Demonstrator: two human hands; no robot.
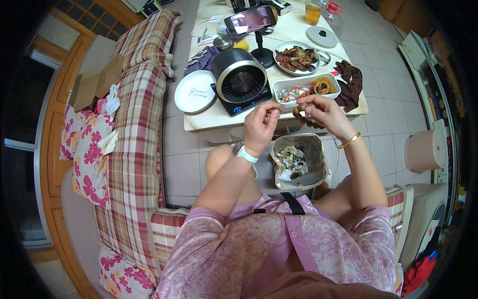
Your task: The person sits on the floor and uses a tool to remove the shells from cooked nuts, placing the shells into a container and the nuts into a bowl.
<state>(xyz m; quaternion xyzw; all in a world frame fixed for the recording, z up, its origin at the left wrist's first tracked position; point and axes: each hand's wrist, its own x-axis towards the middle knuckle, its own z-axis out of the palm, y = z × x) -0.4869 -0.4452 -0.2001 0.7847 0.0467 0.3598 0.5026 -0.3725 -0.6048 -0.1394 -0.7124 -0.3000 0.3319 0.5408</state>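
A string of round brown beads [301, 117] hangs in a loop from the pinched fingers of my right hand [325, 114], which wears a gold bangle. To its left, my left hand [261, 125] is raised with its fingers curled and the thumb near the fingertips. Whether a thin cord lies between those fingers is too small to tell. Just beyond both hands, a white rectangular tray [286, 106] holds colourful cords, strung beads and amber-coloured loops. Both hands are above the near edge of the table [201, 124].
A lined waste bin [278, 160] with crumpled scraps stands between my knees. On the table are a black round appliance [239, 74], a white plate [194, 91], a bowl of dark dried pieces [297, 59], a phone [250, 22] on a stand, a glass of amber drink [313, 14] and a dark cloth [351, 88].
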